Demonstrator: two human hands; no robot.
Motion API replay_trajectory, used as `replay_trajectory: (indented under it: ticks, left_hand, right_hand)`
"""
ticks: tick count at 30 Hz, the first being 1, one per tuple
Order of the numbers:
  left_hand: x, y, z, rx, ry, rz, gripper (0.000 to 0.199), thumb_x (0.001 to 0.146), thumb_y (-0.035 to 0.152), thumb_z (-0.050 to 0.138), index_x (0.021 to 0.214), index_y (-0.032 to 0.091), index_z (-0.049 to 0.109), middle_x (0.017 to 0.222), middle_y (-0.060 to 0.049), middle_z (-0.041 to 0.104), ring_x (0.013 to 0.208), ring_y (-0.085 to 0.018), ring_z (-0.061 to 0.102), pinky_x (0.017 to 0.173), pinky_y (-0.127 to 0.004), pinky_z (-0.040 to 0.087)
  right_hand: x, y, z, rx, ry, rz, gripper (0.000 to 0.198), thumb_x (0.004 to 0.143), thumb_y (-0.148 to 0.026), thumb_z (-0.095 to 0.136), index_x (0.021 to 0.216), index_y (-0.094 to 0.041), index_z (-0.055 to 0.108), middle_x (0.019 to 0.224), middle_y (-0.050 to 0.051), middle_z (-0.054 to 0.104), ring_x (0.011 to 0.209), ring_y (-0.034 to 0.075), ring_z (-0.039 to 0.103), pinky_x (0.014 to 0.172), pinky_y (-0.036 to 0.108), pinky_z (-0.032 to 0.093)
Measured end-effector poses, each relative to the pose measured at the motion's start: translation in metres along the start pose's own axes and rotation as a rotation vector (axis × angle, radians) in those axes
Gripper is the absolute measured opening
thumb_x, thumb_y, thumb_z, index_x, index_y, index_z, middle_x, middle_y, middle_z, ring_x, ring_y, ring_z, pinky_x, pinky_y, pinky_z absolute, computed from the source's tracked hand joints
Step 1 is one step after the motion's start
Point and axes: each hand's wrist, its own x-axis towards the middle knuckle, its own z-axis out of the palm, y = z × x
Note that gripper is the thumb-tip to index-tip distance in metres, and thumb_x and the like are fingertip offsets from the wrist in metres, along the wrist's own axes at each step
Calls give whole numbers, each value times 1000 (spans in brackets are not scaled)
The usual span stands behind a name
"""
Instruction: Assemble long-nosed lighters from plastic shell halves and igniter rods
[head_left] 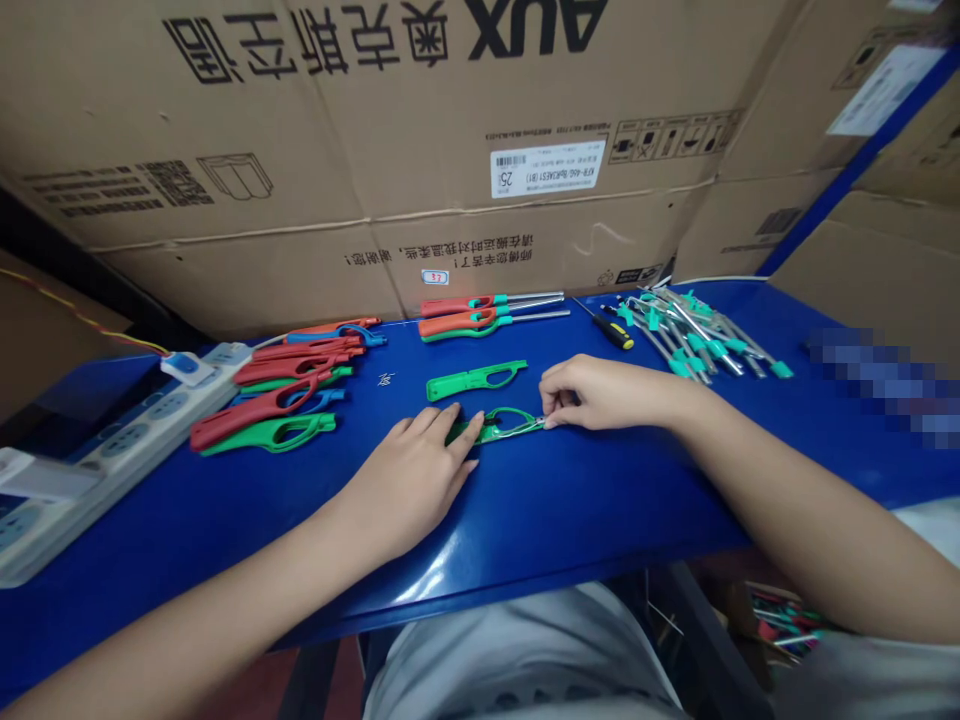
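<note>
A green lighter shell half [491, 432] lies on the blue table with its inner side up, and a thin wire appears to run along its trigger loop. My left hand [420, 480] holds the handle end down, its fingers covering much of it. At the narrow end, my right hand [581, 395] is closed in a pinch; a small shiny bit shows by the fingertips, too hidden to name. Just beyond both hands rests another green shell half [476, 380], apart from the first.
Red, green, blue and orange lighter shells [277, 390] lie at left beside a white power strip [135, 440]. Two-tone lighters [465, 320] with metal tubes lie behind. To the right are a screwdriver [615, 328] and piled metal tubes [705, 335]. A cardboard wall [420, 170] stands at the back.
</note>
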Motion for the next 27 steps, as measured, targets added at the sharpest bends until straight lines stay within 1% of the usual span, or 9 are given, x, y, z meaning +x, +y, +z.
replay_trajectory:
  ticks: [3,5,8,10,13,16,19,23,27]
  left_hand:
    - [-1,-2,2,-14,-12,-16,46,101,25,48,145,16,53,126,-20,63,107,-34,62,86,-49,55]
    - [3,-7,5,-111,6,-6,42,100,21,48,141,17,58,120,-17,63,105,-30,61,89,-46,55]
    - [8,-17,13,-323,67,4,38,99,20,52,136,17,61,115,-13,63,106,-27,61,95,-43,54]
    - [11,-23,16,-424,95,9,39,98,20,56,136,20,60,115,-11,64,108,-26,61,98,-43,53]
    - [12,-27,16,-490,91,49,43,96,22,59,139,22,57,118,-11,63,113,-27,60,101,-44,51]
    - [11,-26,10,-483,71,128,48,97,24,55,145,23,50,123,-12,61,116,-27,59,101,-42,50]
    - [12,-23,6,-409,27,209,52,98,24,51,149,23,44,120,-12,60,110,-26,60,96,-40,52]
    - [15,-21,8,-326,-9,266,49,98,28,49,147,21,48,108,-10,60,94,-24,61,85,-37,52]
    - [18,-21,13,-336,25,284,42,100,32,48,140,23,54,104,-8,61,92,-23,61,83,-35,50]
  right_hand:
    - [-1,1,1,-3,7,-9,10,86,-22,69,79,-15,69,80,3,69,68,13,59,63,24,41]
    - [-2,2,0,-9,11,-25,10,86,-22,68,80,-15,69,80,3,68,68,13,59,63,23,41]
    - [-4,4,-2,-17,26,-66,13,87,-28,69,83,-15,69,80,3,68,68,12,59,64,23,43]
    - [-4,6,-3,-19,37,-88,18,87,-33,69,84,-15,69,80,3,68,69,13,59,65,23,44]
    - [-3,7,-3,-21,49,-101,22,90,-37,66,87,-15,71,82,4,68,70,13,59,66,24,44]
    - [-1,6,-1,-46,68,-108,24,91,-38,66,91,-15,72,83,5,67,71,13,59,66,24,44]
    - [0,4,0,-72,68,-123,22,91,-36,67,91,-14,72,82,5,66,71,14,58,67,25,43]
    - [1,5,1,-66,56,-172,22,94,-32,63,85,-15,72,82,5,67,73,14,60,70,25,43]
    - [4,8,3,-7,57,-149,24,93,-35,65,81,-15,72,81,5,68,72,14,60,70,25,42]
